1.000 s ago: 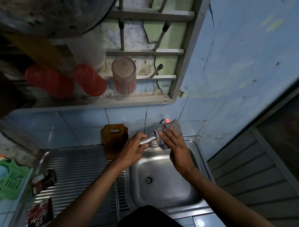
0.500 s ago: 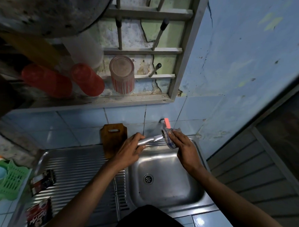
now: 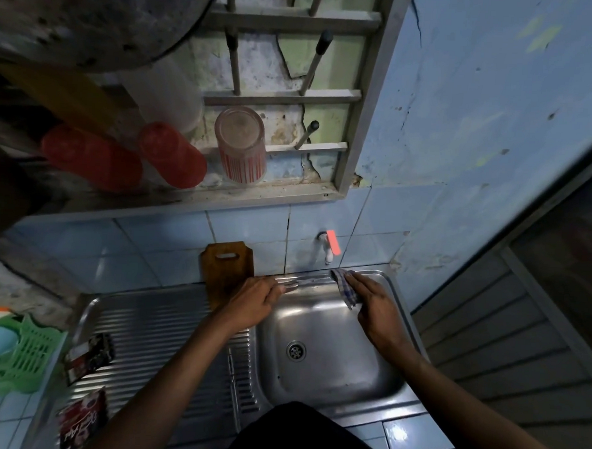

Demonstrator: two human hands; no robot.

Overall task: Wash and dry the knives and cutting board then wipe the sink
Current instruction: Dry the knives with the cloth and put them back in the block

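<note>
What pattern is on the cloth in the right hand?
A blue-and-white checked weave on the small cloth; right hand grips it, head view.

Dim, bluish light; wide-angle bending at edges, soft blur.

cutting board [image 3: 225, 272] behind drainboard [image 3: 154, 337] | sink [image 3: 319, 368] right

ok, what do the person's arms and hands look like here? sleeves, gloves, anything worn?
Both forearms are bare as far as the head view shows: no sleeves in sight. The left hand and right hand wear no gloves, and no rings, watch or bands are visible on fingers or wrists. A dark garment shows at the bottom edge, on the torso; the light is too dim to tell more.
</note>
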